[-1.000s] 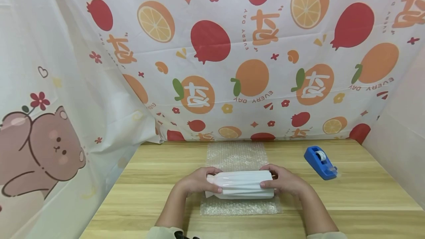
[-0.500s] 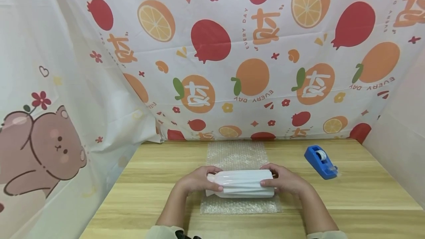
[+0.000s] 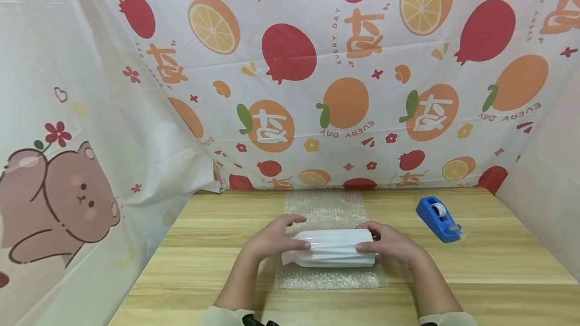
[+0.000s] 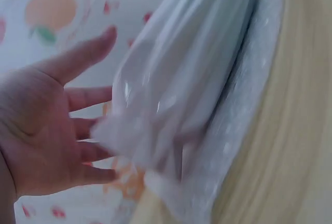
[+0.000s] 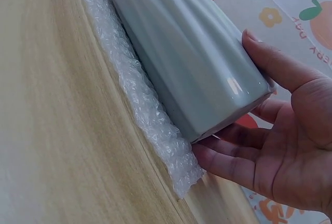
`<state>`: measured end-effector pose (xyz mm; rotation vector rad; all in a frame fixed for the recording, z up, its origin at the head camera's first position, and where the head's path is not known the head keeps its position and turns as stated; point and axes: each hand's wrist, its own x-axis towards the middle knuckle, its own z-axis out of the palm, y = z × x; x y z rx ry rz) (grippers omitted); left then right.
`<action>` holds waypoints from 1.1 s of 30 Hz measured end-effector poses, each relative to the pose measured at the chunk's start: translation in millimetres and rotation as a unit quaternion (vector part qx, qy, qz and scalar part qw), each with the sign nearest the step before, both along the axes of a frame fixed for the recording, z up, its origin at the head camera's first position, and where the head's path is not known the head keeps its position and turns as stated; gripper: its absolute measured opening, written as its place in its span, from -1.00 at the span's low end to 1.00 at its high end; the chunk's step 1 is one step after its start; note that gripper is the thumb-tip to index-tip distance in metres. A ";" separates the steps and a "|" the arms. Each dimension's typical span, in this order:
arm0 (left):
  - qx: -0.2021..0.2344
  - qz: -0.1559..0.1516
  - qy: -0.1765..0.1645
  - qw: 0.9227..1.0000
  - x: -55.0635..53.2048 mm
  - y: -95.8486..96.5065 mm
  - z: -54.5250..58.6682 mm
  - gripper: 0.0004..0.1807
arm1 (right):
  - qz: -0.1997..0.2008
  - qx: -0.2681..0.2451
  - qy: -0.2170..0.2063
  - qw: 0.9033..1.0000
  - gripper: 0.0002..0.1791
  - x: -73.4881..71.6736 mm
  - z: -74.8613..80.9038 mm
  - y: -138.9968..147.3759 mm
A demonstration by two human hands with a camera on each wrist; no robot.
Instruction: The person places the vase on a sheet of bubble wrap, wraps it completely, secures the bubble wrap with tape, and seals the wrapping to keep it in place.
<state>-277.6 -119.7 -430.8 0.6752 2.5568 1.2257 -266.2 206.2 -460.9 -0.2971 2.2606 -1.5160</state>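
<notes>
1. The fruit-printed cloth (image 3: 335, 72) hangs behind the vase (image 3: 333, 249).
2. The wooden table (image 3: 204, 265) spreads out below and around the vase.
3. The bubble wrap (image 3: 326, 208) lies beneath the vase, showing past it on the far and near sides.
4. The vase, white and ribbed, is on its side over the bubble wrap, mouth end leftward, base rightward.
5. The left hand (image 3: 274, 238) is at the vase's mouth end, its fingers spread with gaps between them and the thumb stretched out apart; whether they touch the vase, I cannot tell. The left forearm (image 3: 239, 281) slants in from the vase's near side.
6. The right hand (image 3: 394, 243) grips the vase's base end, thumb along the side, fingers bent about the base. The right forearm (image 3: 428, 286) mirrors that slant.
7. The blue tape dispenser (image 3: 437, 219) sits right of the vase, farther back, well apart.
</notes>
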 end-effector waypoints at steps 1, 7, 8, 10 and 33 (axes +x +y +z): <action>-0.010 0.003 0.026 1.000 3.1 6.4 3.4 -0.27 | 0.002 0.001 0.001 1.000 -0.39 0.0 0.5 0.0; -0.129 -0.023 0.141 0.981 13.3 48.6 4.5 -0.28 | -0.003 0.002 0.001 1.000 -0.35 -2.5 -1.9 -2.0; -0.152 -0.027 0.156 0.976 12.8 53.3 1.3 -0.27 | -0.008 0.005 0.000 1.000 -0.32 -3.3 -2.8 -2.6; -0.181 -0.029 0.173 0.968 10.0 58.8 -5.0 -0.24 | -0.020 0.016 0.001 1.000 -0.28 -4.5 -3.9 -4.3; -0.218 -0.041 0.165 0.961 -2.9 62.9 -10.8 -0.21 | 0.108 0.106 0.201 0.968 -0.75 37.1 69.3 -20.3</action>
